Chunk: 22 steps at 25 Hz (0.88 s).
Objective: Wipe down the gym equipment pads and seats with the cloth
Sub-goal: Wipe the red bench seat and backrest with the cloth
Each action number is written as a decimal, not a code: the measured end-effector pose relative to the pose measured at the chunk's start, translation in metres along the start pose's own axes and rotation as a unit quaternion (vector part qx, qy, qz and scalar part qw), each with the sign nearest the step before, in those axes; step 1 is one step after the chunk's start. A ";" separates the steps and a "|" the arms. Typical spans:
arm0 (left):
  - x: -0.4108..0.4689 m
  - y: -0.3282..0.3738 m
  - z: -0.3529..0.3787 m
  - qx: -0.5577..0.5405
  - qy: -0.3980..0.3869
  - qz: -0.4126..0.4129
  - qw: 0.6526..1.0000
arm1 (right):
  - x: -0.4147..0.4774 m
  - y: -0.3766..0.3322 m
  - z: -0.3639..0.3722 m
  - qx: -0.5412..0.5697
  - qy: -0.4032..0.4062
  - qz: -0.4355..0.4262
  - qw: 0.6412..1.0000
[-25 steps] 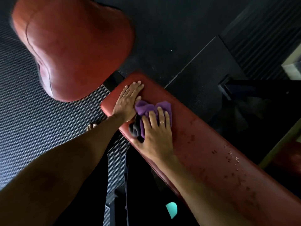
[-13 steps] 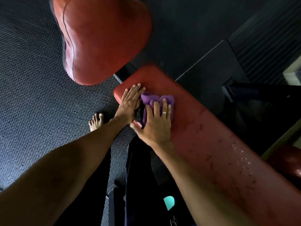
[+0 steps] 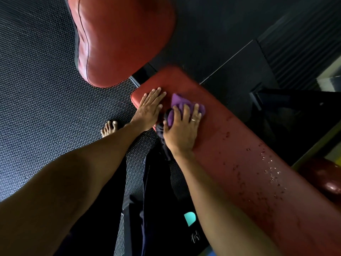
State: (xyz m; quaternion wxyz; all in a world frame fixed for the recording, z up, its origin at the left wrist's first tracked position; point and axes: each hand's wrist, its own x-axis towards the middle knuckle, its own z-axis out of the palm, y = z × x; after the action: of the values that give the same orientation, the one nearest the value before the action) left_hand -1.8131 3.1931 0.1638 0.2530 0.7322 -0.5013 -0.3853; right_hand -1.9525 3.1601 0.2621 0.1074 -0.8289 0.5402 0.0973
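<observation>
Our right hand (image 3: 181,130) lies over the bunched purple cloth (image 3: 180,103) with fingers spread and fairly straight. It presses the cloth down onto the red bench pad (image 3: 239,154) rather than clenching it, and the thumb sits against the cloth's dark fold at the near edge. The cloth is on the pad close to its far end.

Half a second ago the cloth was tucked against our left hand (image 3: 150,108). Now a sliver of bare pad shows between them, so the stroke has begun to travel away from the end. We judge that this end is nearly done and the long run of pad toward us is still to come. The droplets (image 3: 271,169) scattered on it lie well apart from the cloth and look untouched.

Our left hand has stayed where it was, flat and open on the pad's end, holding nothing.

Our head has swung too. The big seat pad (image 3: 121,37) sits further right in view than before, and more of our bare foot (image 3: 108,127) shows on the floor mat (image 3: 36,89).
</observation>
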 end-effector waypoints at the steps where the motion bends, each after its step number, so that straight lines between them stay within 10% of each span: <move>1: -0.001 -0.001 -0.001 0.005 -0.004 0.006 1.000 | -0.011 -0.002 0.004 0.001 -0.008 -0.046 0.999; 5: -0.002 0.002 -0.006 0.007 -0.020 0.006 1.000 | -0.068 0.044 -0.016 -0.022 -0.019 -0.169 0.985; 22: -0.001 0.014 -0.006 0.064 -0.065 -0.030 0.995 | -0.040 0.068 -0.048 0.002 -0.087 -0.175 0.981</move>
State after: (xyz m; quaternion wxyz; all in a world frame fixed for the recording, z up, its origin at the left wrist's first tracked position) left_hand -1.8163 3.1891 0.1779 0.1613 0.7349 -0.5183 -0.4066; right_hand -2.0289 3.1548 0.3139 0.1708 -0.8989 0.3756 0.1475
